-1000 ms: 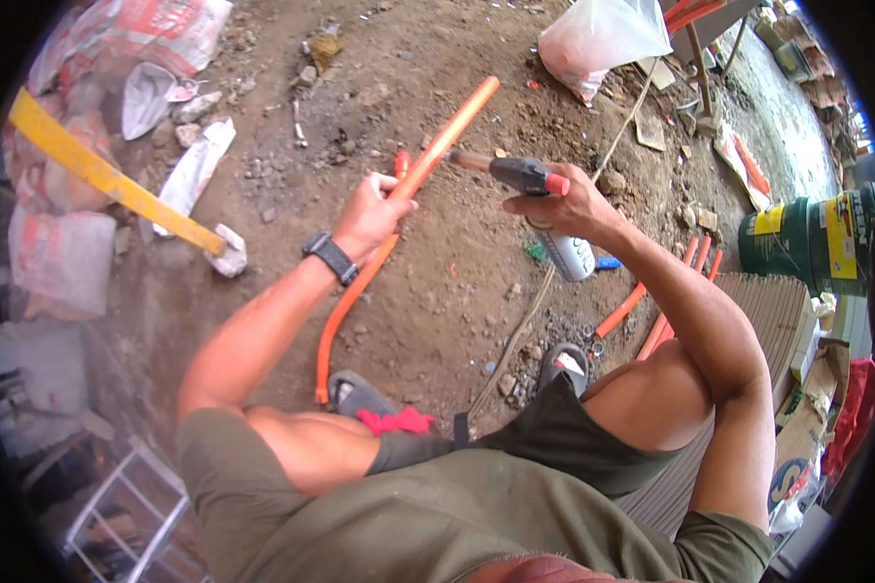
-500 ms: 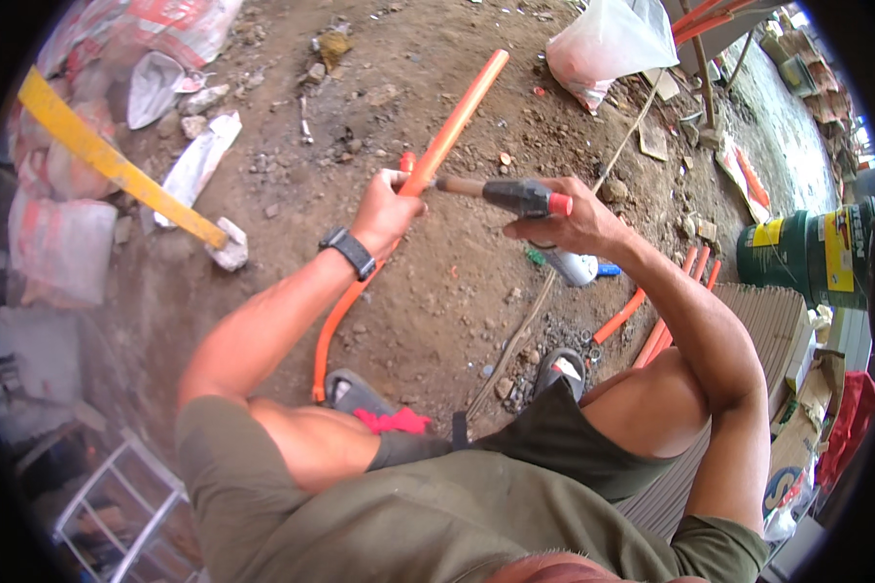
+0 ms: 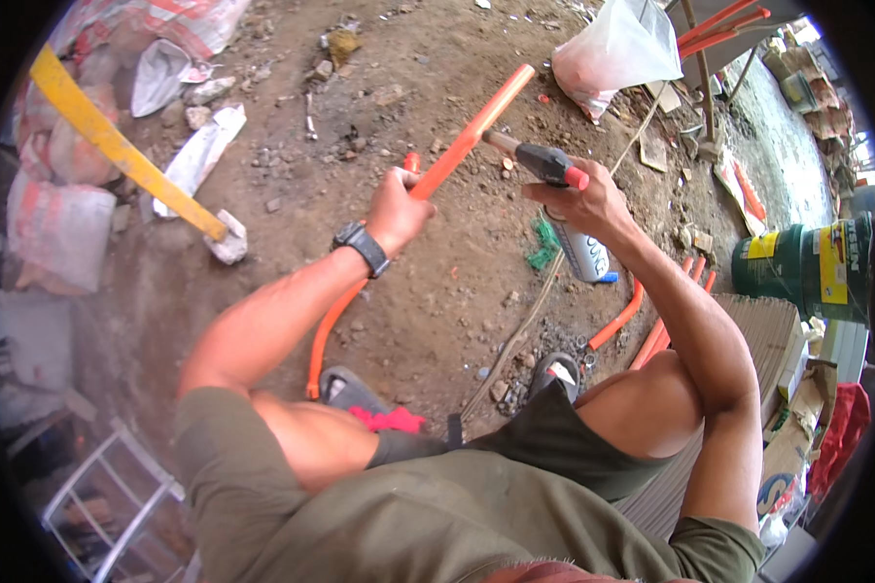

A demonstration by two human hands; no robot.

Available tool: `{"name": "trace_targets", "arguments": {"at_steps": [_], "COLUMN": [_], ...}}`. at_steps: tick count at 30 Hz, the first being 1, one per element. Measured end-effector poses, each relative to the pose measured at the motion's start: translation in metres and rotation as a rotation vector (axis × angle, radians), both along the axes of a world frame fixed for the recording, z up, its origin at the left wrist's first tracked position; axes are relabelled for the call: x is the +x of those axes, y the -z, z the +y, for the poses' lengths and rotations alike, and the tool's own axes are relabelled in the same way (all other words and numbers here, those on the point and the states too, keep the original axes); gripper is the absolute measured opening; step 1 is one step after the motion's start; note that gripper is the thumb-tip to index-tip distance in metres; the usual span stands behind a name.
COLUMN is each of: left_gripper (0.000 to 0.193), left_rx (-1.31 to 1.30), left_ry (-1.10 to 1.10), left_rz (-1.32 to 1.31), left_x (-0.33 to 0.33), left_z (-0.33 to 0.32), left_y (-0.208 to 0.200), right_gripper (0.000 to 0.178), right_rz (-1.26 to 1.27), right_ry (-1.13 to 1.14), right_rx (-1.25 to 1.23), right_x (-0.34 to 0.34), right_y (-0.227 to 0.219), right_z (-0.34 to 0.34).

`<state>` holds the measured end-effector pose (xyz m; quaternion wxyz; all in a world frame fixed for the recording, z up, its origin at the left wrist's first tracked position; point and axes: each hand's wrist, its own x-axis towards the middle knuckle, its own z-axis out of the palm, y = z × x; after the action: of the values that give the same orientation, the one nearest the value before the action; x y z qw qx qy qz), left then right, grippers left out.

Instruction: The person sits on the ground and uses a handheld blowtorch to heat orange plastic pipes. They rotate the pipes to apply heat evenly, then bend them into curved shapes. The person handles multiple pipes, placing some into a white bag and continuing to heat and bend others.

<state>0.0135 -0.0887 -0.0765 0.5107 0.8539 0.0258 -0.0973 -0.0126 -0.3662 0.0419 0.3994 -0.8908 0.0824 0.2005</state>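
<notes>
The left hand (image 3: 402, 214) has its fingers clamped around an orange pipe (image 3: 476, 133) above the dirt floor (image 3: 457, 301), while a gas torch (image 3: 542, 164), gripped by the fingers of the right hand (image 3: 596, 201), aims at it, seemingly heating it, which next calls for even sweeps.

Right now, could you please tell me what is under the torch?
Dirt shows beneath the torch in the right hand, with a green tangle beside its canister and something blue past the canister's base. Whatever the canister covers cannot be seen.
</notes>
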Motion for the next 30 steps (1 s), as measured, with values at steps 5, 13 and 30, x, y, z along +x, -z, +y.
{"name": "trace_targets", "arguments": {"at_steps": [5, 13, 30], "left_gripper": [0.033, 0.025, 0.03], "left_rx": [0.104, 0.247, 0.161], "left_ry": [0.051, 0.126, 0.242], "left_rz": [-0.122, -0.411, -0.344], "left_x": [0.0, 0.004, 0.004], "left_z": [0.007, 0.022, 0.05], "left_y": [0.002, 0.019, 0.017], "right_gripper": [0.043, 0.031, 0.053], "right_rz": [-0.288, -0.148, -0.243], "right_ry": [-0.338, 0.01, 0.109], "right_rx": [0.143, 0.079, 0.175], "right_x": [-0.009, 0.008, 0.018], "right_y": [0.019, 0.018, 0.038], "right_z": [-0.005, -0.034, -0.058]}}
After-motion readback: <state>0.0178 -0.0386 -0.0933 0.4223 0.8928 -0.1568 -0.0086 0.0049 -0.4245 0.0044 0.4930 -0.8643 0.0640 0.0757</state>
